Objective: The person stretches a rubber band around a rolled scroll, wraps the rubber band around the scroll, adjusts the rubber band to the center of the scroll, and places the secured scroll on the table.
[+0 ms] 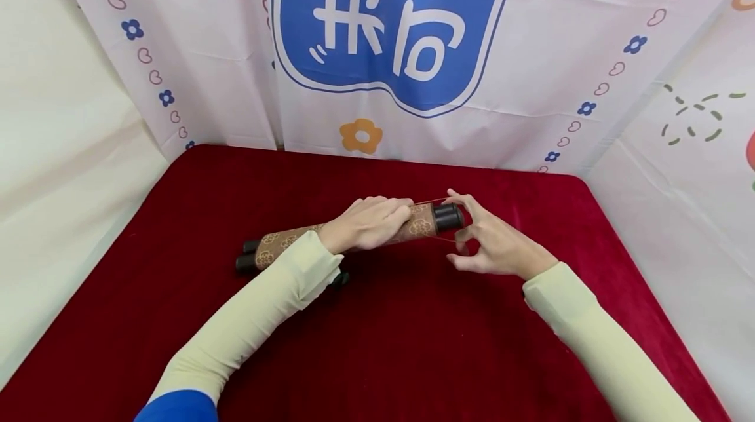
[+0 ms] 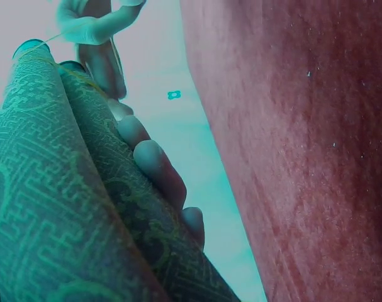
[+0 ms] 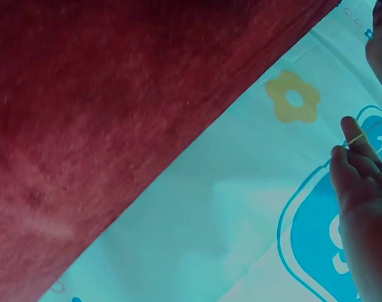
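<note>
A brown scroll (image 1: 421, 220) with gold patterning is rolled up as two side-by-side rolls, and black knobs (image 1: 449, 217) show at its ends. Across its middle, my left hand (image 1: 374, 219) grips it from above; in the left wrist view the fingertips curl along one side of the patterned rolls (image 2: 52, 163). My right hand (image 1: 498, 242) is at the scroll's right end, its fingers hooked in a thin yellowish rubber band (image 1: 436, 200) and spread apart. The stretched band (image 3: 357, 138) crosses a fingertip in the right wrist view and runs back toward the scroll.
Red cloth (image 1: 377, 343) covers the table. Behind it hangs a white curtain (image 1: 236, 81) with a blue emblem and flowers, and further white sheets (image 1: 666, 173) stand at both sides. A small dark object (image 1: 340, 280) shows under the left wrist.
</note>
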A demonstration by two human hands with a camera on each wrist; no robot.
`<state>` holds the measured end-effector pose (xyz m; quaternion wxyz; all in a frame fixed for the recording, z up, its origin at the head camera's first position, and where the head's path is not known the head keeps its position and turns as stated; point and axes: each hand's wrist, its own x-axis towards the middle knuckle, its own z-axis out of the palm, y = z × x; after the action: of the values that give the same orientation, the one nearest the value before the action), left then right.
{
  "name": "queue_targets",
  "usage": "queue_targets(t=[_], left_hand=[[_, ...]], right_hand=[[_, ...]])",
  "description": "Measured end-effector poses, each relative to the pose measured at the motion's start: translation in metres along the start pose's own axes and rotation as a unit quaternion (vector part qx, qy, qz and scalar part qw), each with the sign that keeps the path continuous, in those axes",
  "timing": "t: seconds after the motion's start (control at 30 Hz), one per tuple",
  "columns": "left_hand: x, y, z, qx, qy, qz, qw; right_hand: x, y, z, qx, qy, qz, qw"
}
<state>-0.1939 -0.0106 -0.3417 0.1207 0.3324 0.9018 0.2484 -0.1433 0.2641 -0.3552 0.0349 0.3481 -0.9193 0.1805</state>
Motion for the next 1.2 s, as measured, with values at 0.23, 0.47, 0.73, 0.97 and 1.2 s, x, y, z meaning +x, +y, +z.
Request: queue_targets(t=[0.23, 0.47, 0.73, 0.97, 1.2], left_hand=[[-0.002, 0.002, 0.000, -0.009, -0.003, 0.010, 0.9999], [-0.001, -0.001, 0.004, -0.026, 0.010, 0.018, 0.9995], [0.004, -0.004, 0.006, -0.025, 0.026, 0.006, 0.9993], [0.009, -0.009, 0.006, -0.019, 0.034, -0.008, 0.9992], [0.011, -0.012, 0.008, -0.009, 0.033, -0.015, 0.9993]], right_hand=[[0.004, -0.001, 0.018, 0.008, 0.021, -0.063, 0.998], [0.001, -0.007, 0.032, 0.005, 0.017, -0.075, 0.997], [-0.005, -0.020, 0.038, -0.003, -0.013, -0.051, 0.999], [-0.012, -0.031, 0.036, -0.014, -0.038, -0.043, 0.998], [-0.024, -0.030, 0.035, -0.021, -0.051, -0.062, 0.997]])
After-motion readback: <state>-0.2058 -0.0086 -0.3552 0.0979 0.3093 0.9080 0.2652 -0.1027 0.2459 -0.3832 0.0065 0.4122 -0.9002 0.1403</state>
